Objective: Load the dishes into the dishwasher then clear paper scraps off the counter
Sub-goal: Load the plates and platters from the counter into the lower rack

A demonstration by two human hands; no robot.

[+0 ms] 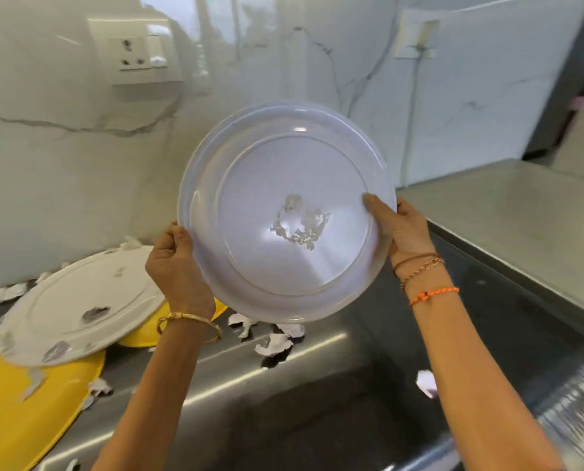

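The steel table [318,375] stretched below a marble wall, carrying a yellow plate [18,413] at far left with a white plate [79,307] tilted on top of it, touching. Above the table a pale plate [285,212] was held up on edge, its underside toward the camera, the left hand [176,266] in a curled grip on its lower left rim and the right hand [401,229] gripping the right rim, thumb across the base. Torn paper scraps [277,345] lay scattered on the table beneath and around the plates

Two white plates [285,212] [76,304]; two yellow plates [18,413] [141,334]; paper scraps [273,346] scattered, uncountable.
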